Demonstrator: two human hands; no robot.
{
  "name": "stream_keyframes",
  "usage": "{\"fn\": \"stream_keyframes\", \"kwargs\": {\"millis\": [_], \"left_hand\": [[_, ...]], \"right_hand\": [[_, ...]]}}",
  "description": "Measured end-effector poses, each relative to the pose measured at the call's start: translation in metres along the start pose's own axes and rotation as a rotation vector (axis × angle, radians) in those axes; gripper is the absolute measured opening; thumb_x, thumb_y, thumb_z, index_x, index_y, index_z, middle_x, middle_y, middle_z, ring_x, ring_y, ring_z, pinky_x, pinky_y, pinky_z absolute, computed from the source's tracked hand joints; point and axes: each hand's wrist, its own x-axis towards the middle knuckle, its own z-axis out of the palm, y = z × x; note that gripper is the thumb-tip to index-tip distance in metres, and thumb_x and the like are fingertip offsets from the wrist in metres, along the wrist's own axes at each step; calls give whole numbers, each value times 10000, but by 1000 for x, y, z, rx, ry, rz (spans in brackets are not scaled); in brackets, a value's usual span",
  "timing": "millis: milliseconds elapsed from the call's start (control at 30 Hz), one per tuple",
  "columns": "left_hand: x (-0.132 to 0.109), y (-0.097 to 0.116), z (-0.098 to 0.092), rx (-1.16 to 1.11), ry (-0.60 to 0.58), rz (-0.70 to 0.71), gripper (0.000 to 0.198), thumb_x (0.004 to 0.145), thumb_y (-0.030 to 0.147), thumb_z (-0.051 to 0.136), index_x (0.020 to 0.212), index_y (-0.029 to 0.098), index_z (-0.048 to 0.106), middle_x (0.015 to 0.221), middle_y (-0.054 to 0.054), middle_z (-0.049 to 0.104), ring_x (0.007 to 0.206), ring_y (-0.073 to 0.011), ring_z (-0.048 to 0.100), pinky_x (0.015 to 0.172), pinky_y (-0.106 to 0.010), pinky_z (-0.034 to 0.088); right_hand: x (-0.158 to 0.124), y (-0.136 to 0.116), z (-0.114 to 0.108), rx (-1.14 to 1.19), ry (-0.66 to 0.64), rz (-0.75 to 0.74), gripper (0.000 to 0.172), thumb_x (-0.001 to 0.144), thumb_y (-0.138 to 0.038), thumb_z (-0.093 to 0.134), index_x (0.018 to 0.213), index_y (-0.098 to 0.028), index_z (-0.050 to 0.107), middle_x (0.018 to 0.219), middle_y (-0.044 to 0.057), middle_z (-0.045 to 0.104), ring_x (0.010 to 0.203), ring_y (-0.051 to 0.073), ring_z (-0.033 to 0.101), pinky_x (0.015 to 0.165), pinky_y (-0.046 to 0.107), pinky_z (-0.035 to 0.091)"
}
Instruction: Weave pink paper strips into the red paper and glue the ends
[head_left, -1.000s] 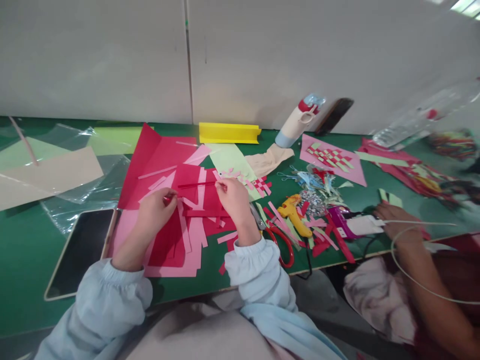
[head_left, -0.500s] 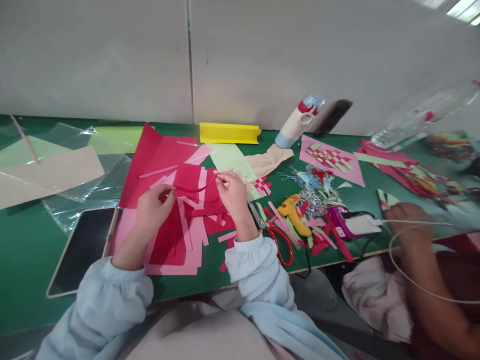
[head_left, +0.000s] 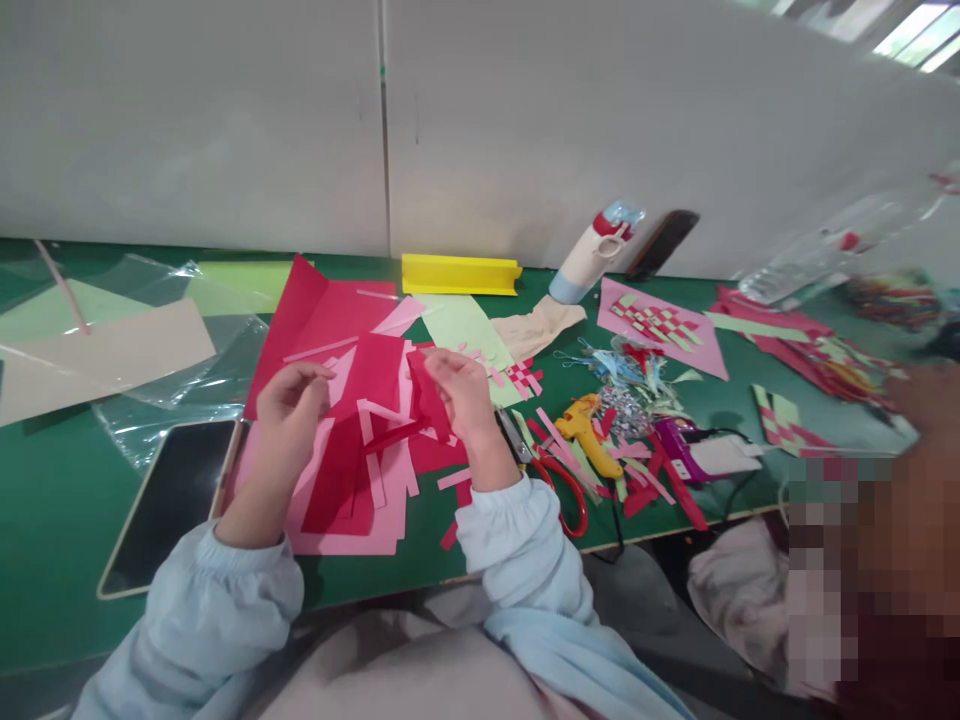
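Over a pile of red and pink paper sheets (head_left: pixel 352 480), my right hand (head_left: pixel 463 398) is closed in a pinch on the upper end of a dark red paper strip (head_left: pixel 397 432). The strip hangs down and to the left, onto the pile. My left hand (head_left: pixel 289 405) hovers over the pile's left side with its fingers loosely bent and apart, holding nothing. Loose pink strips lie between my hands. A small pink-and-red woven piece (head_left: pixel 525 376) lies just right of my right hand, on a pale green sheet (head_left: pixel 465 325).
A dark tablet (head_left: pixel 169 505) lies at the left. Red-handled scissors (head_left: pixel 564 495), a yellow glue gun (head_left: pixel 589 435) and scattered strips sit to the right. A yellow box (head_left: pixel 459 273), a bottle (head_left: pixel 592 257) and a phone (head_left: pixel 661 242) stand by the wall. Another person (head_left: pixel 870 560) sits at the right.
My left hand has let go of the red strip, whose free end has dropped onto the pile. My right hand still pinches the other end. The other person's hand has left the table edge.
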Motion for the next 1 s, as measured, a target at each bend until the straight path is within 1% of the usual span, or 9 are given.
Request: {"fn": "stream_keyframes", "kwargs": {"millis": [67, 167, 267, 433, 567, 700, 833, 900, 1000], "left_hand": [[-4, 5, 2, -35, -32, 35, 163, 793, 375, 601, 848, 236, 665, 677, -3, 571, 593, -142, 525, 570, -277, 441], [-7, 9, 3, 38, -134, 75, 222, 812, 406, 632, 911, 223, 709, 848, -44, 680, 711, -164, 610, 663, -289, 500], [-8, 12, 3, 102, -183, 101, 265, 837, 434, 626, 965, 223, 725, 935, -64, 711, 777, -179, 641, 722, -301, 518], [-7, 17, 4, 144, -203, 83, 274, 846, 444, 602, 945, 219, 723, 912, -67, 726, 792, -191, 653, 749, -311, 522], [-3, 11, 3, 280, -289, 81, 273, 824, 425, 573, 901, 207, 717, 884, -73, 732, 800, -210, 658, 719, -309, 518], [-1, 5, -2, 467, -551, 158, 251, 780, 381, 563, 862, 208, 726, 901, -81, 735, 828, -235, 659, 734, -330, 517], [-5, 7, -5, 622, -773, 229, 319, 769, 502, 631, 884, 218, 717, 957, -83, 710, 947, -279, 627, 800, -379, 510], [-7, 7, -3, 688, -819, 241, 358, 724, 557, 688, 854, 223, 700, 964, -81, 691, 969, -291, 607, 817, -401, 504], [-9, 6, 1, 733, -858, 274, 305, 723, 507, 708, 850, 230, 690, 991, -78, 672, 984, -289, 597, 830, -409, 500]], "right_hand": [[-2, 0, 2, -10, -68, -45, 359, 721, -458, 770, 976, -207, 743, 1052, 51, 745, 1024, 194, 691, 920, 329, 564], [-5, -3, 6, -10, -184, -67, 210, 715, -296, 754, 908, -216, 749, 1026, 29, 745, 977, 171, 693, 930, 343, 562], [-8, -7, 12, -42, -246, -53, 166, 724, -261, 727, 881, -208, 744, 1002, 34, 744, 949, 166, 697, 911, 345, 568], [-9, -6, 13, -83, -283, -58, 184, 750, -269, 714, 921, -207, 743, 1025, 43, 743, 972, 169, 698, 906, 335, 571], [-4, -3, 6, -116, -135, -64, 259, 761, -308, 728, 999, -206, 739, 1098, 61, 737, 989, 178, 694, 932, 347, 563], [5, 5, -2, -74, 39, -83, 369, 758, -320, 728, 1100, -184, 711, 1244, 92, 694, 1088, 207, 674, 989, 363, 541], [11, 14, -8, -82, 151, -74, 431, 797, -338, 677, 1197, -178, 677, 1320, 96, 659, 1190, 221, 638, 1051, 369, 505], [12, 16, -10, -176, 169, -34, 408, 829, -315, 638, 1210, -176, 676, 1330, 96, 657, 1201, 215, 635, 1055, 362, 501], [10, 13, -12, -406, 120, 34, 354, 864, -253, 590, 1192, -163, 690, 1292, 109, 678, 1172, 217, 656, 1048, 367, 501]]}}
